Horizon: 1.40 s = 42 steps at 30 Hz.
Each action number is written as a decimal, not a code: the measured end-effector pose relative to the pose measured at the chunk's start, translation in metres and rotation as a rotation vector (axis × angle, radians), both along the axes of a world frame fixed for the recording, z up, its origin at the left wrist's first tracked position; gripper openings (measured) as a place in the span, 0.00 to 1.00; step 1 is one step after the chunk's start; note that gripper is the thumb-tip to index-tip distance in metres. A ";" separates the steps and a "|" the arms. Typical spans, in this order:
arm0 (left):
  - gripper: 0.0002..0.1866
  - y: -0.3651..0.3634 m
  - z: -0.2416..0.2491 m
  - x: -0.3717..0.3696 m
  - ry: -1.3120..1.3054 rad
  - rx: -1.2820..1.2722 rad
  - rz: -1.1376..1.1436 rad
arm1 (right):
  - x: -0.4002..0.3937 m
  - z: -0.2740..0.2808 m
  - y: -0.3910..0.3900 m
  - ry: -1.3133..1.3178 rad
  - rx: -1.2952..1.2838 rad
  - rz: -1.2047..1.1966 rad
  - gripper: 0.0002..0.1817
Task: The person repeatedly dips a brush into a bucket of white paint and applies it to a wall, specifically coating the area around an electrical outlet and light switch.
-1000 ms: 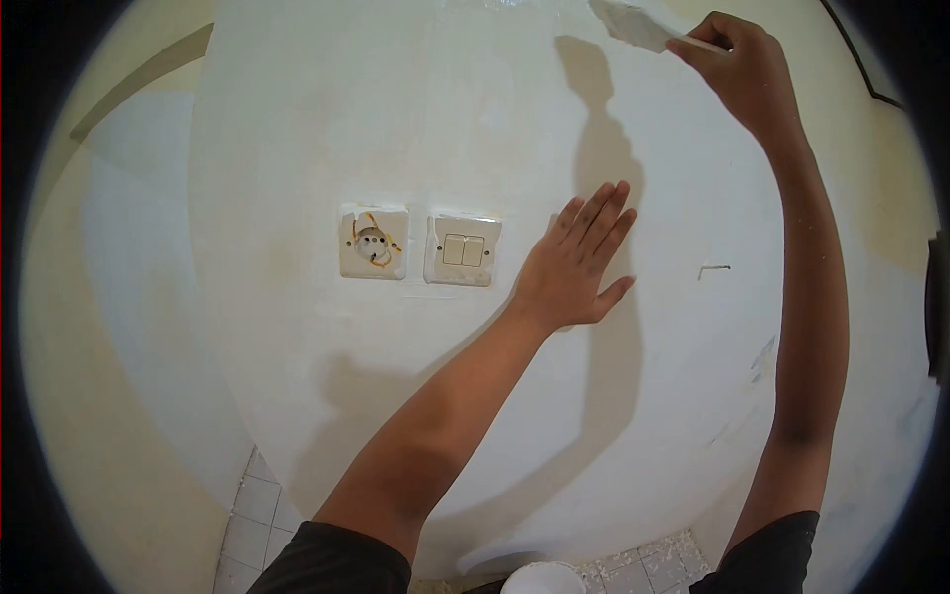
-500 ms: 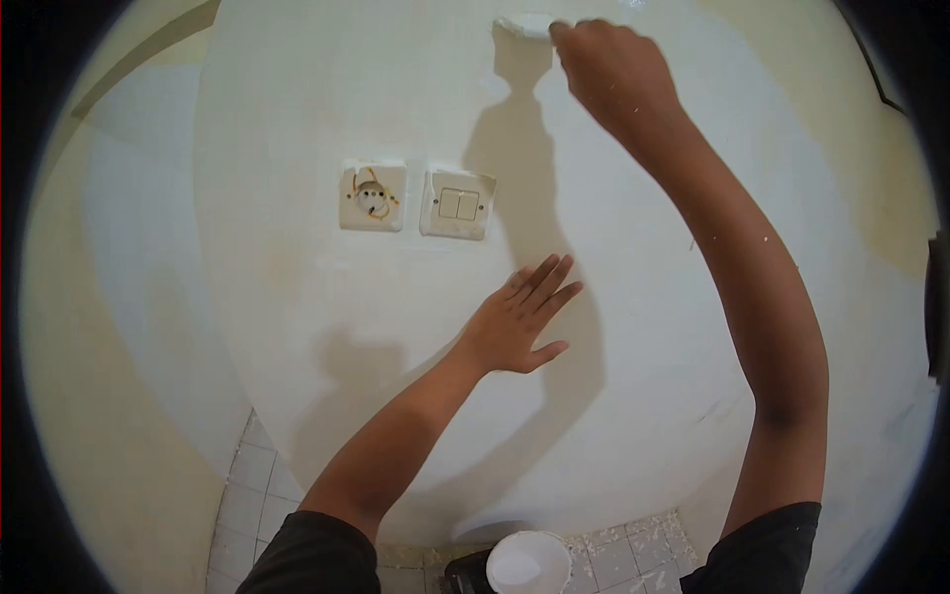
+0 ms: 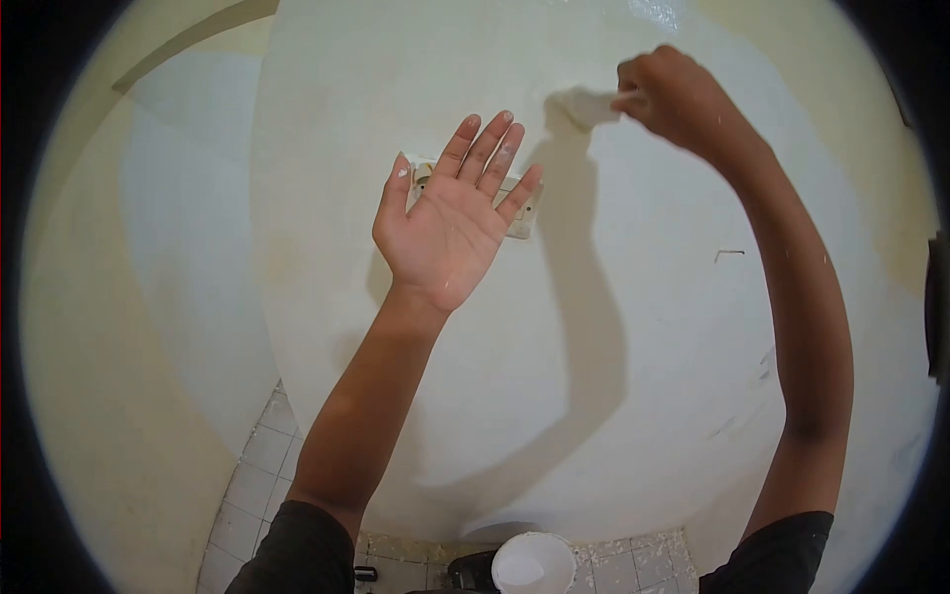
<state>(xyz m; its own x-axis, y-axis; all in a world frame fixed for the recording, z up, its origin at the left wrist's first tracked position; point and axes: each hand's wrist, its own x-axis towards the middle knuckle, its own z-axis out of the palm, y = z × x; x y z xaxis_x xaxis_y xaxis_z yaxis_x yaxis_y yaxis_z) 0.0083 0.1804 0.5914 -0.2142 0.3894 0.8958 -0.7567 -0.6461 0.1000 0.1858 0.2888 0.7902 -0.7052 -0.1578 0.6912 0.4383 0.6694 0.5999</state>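
My right hand [image 3: 673, 99] is closed round the handle of a paintbrush [image 3: 592, 107], whose pale, slightly blurred bristles are at the white wall [image 3: 475, 386]. Its shadow and my arm's run down the wall below. My left hand [image 3: 445, 223] is raised with the palm turned toward me and the fingers spread, holding nothing. White spots mark several of its fingertips. Behind it, the light switch [image 3: 522, 220] shows only in part, and the wall socket [image 3: 423, 170] is almost wholly covered.
A white bucket [image 3: 534, 562] stands on the floor at the foot of the wall, beside a black object [image 3: 470, 571]. Flecks lie on the grey floor tiles [image 3: 648, 564]. Yellowish wall patches [image 3: 886, 238] border the white area, and a dark object [image 3: 934, 307] sits at the right edge.
My left hand has come off the wall, turned palm toward me and risen in front of the switch and socket. The paintbrush in my right hand has moved lower and to the right.
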 end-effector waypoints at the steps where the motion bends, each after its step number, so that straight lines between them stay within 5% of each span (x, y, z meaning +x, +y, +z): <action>1: 0.33 -0.001 0.002 -0.003 -0.028 0.004 -0.038 | -0.005 0.015 0.001 0.002 0.018 0.008 0.09; 6: 0.31 -0.007 0.001 -0.015 -0.106 0.020 -0.047 | -0.030 0.061 -0.025 0.185 -0.005 -0.265 0.09; 9: 0.30 0.002 -0.014 -0.030 -0.003 0.037 0.529 | -0.029 0.055 -0.004 0.317 0.208 -0.084 0.07; 13: 0.34 0.012 -0.049 -0.037 0.384 -0.210 2.637 | -0.038 0.019 0.018 0.099 0.443 -0.106 0.06; 16: 0.39 0.046 -0.093 -0.042 0.573 -0.226 2.775 | -0.043 -0.032 0.008 -0.015 0.377 -0.203 0.06; 22: 0.40 0.084 -0.166 -0.063 1.060 -0.118 2.474 | -0.023 -0.062 -0.019 -0.001 0.300 -0.291 0.02; 24: 0.37 0.084 -0.174 -0.063 1.034 -0.020 2.548 | -0.013 -0.058 -0.025 0.032 0.294 -0.262 0.03; 32: 0.29 0.077 -0.182 -0.070 1.028 0.017 2.489 | -0.014 -0.004 -0.067 -0.044 -0.101 -0.241 0.08; 36: 0.29 0.053 -0.180 -0.049 1.159 -0.176 2.397 | -0.038 0.040 -0.042 0.023 0.007 -0.136 0.09; 38: 0.30 0.034 -0.178 -0.033 1.258 -0.274 2.363 | -0.041 0.071 -0.023 0.022 0.269 0.014 0.10; 39: 0.26 0.028 -0.175 -0.025 1.205 -0.283 2.305 | -0.045 0.088 -0.035 0.042 0.131 -0.182 0.09; 42: 0.18 -0.007 -0.148 -0.005 1.422 -0.404 2.074 | -0.060 0.103 -0.041 0.279 0.272 -0.287 0.09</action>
<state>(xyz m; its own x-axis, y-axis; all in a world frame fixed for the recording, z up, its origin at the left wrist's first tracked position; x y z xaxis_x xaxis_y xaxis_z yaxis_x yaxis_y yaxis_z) 0.0034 0.1733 0.4434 -0.0045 0.6607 0.7506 0.9990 0.0359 -0.0257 0.1254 0.2475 0.8934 -0.5399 -0.1853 0.8211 0.7517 0.3329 0.5693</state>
